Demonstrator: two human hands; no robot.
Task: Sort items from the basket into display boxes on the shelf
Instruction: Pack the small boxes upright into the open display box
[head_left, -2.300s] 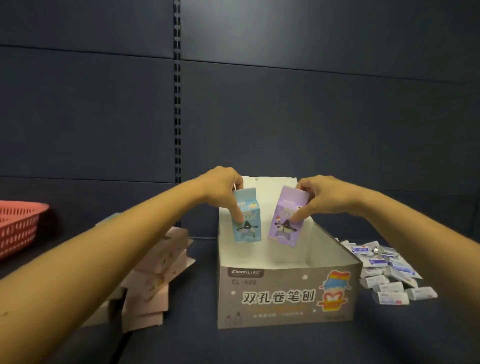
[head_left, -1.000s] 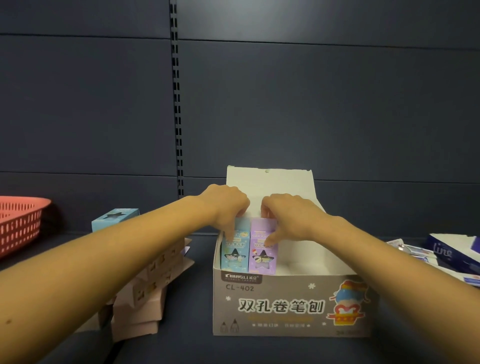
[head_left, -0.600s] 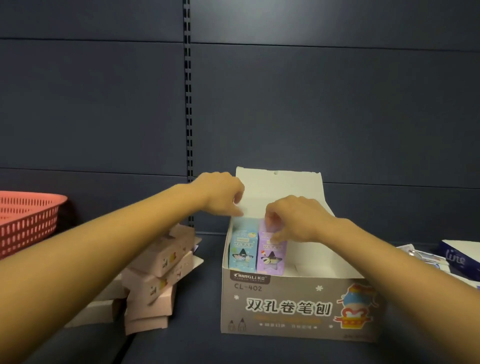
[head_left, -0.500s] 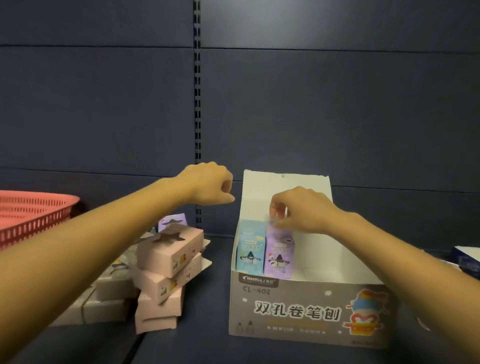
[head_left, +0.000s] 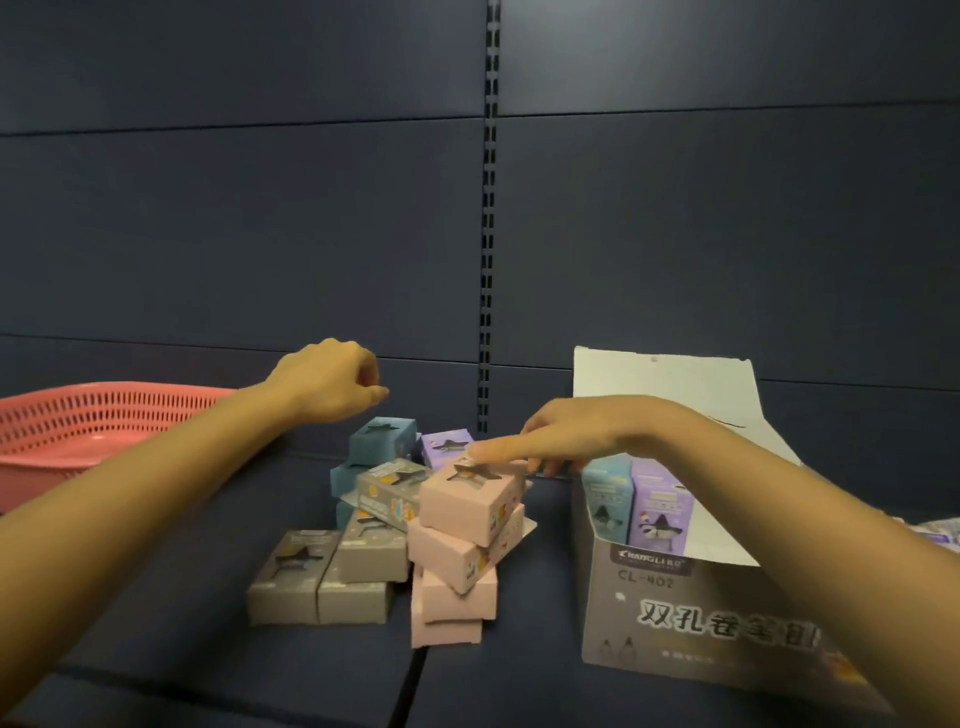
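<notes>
A grey display box (head_left: 701, 623) with its white flap up stands on the shelf at the right. A blue carton (head_left: 605, 499) and a purple carton (head_left: 657, 514) stand side by side in its left end. Left of it is a leaning stack of pink cartons (head_left: 467, 504). My right hand (head_left: 582, 431) reaches across to that stack, its straight index finger touching the top pink carton's far edge. My left hand (head_left: 327, 382) hovers loosely curled and holds nothing, above a loose blue carton (head_left: 382, 441).
Grey cartons (head_left: 322, 577) lie in front of the blue ones, and a loose purple carton (head_left: 444, 447) sits behind the pink stack. A red plastic basket (head_left: 78, 421) stands at the far left. Dark shelf panels rise behind.
Both hands let go of the blue and purple cartons, which now stand in the display box. Both hands and my view swung left to the loose pile; my right hand now touches the top pink carton.
</notes>
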